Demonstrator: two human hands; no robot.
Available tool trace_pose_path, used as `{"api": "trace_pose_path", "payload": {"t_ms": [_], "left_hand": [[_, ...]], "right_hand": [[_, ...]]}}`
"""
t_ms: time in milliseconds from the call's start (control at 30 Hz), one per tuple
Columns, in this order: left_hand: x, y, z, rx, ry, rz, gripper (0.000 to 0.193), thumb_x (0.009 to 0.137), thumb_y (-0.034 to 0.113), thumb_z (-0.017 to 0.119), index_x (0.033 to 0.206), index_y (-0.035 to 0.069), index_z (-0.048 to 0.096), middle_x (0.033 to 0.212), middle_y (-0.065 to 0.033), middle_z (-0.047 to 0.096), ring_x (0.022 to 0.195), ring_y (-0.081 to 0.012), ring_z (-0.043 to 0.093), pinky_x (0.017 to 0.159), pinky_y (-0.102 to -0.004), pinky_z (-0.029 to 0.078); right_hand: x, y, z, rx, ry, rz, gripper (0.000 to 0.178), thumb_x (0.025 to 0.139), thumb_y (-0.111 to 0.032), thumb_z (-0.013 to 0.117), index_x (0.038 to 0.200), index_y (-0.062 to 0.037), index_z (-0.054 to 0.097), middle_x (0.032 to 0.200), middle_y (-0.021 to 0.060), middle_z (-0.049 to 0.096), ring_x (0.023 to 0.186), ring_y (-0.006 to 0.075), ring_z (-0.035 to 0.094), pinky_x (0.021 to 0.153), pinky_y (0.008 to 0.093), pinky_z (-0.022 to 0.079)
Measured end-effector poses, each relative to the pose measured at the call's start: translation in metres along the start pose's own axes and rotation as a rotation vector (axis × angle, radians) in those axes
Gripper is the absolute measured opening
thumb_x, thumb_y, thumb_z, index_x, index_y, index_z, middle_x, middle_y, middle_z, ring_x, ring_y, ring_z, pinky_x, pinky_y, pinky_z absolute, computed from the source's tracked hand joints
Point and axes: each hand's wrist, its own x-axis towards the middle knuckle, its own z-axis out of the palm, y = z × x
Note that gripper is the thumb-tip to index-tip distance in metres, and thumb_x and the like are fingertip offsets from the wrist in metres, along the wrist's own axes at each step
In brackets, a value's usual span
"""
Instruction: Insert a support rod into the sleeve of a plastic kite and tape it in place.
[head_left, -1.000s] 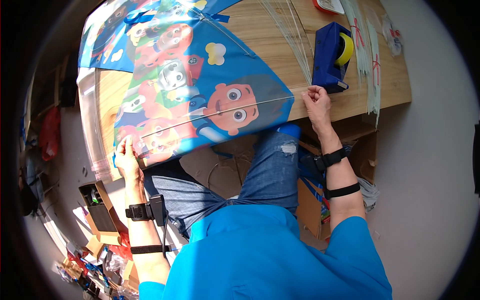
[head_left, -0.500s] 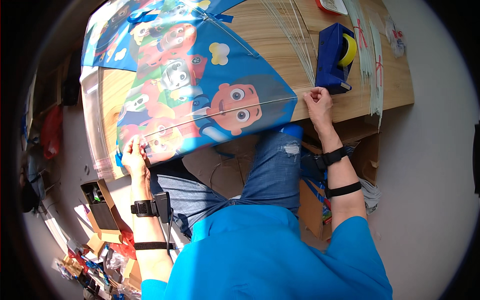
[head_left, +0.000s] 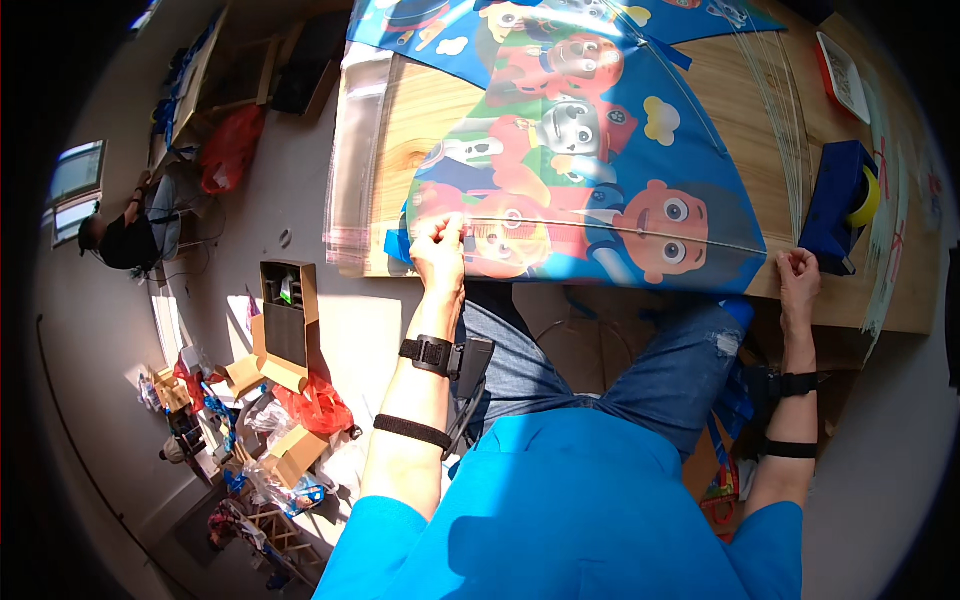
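While the blue printed sheet (head_left: pixel 590 140) lies on the wood table (head_left: pixel 440 100), a thin rod (head_left: pixel 620 231) runs across its near part toward the right corner. Left hand (head_left: pixel 437 262) is at the rod's left end: thumb and index together, grip pinched; can't tell whether rod, sheet or something finer is clamped in it. Right hand (head_left: pixel 799 284) is just beside the sheet's right corner, fingertips together at the table's near edge; can't tell if a thin strand is in that grip. Blue tape dispenser (head_left: pixel 836 185) with 1 yellow roll (head_left: pixel 866 198) sits just beyond the right hand. Loose thin strands (head_left: pixel 785 110) lie left of it, red-and-white tray (head_left: pixel 843 78) farther back. Clear plastic sleeves (head_left: pixel 350 170) at the table's left edge.
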Motion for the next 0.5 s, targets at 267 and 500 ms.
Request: {"api": "trace_pose_path", "payload": {"t_ms": [267,500], "left_hand": [[0.007,-0.005,0.001,0.026,0.043,-0.008,0.012,0.085,0.008,0.071,0.093,-0.002,0.068,0.079,-0.0035,0.066,0.069,-0.0074,0.058,0.065,-0.0218,0.047],[0.009,-0.005,0.002,0.102,0.046,0.026,0.012,0.086,0.010,0.071,0.091,-0.001,0.069,0.076,-0.0018,0.066,0.066,-0.0062,0.055,0.064,-0.0208,0.046]], "right_hand": [[-0.002,-0.007,0.002,-0.053,0.026,-0.031,0.025,0.088,-0.013,0.069,0.105,-0.0010,0.055,0.089,0.0016,0.059,0.081,0.0079,0.054,0.076,0.0214,0.046],[0.002,0.001,0.001,-0.033,0.015,-0.040,0.025,0.087,-0.013,0.069,0.105,-0.0012,0.056,0.089,0.0011,0.058,0.081,0.0074,0.054,0.076,0.0206,0.045]]}}
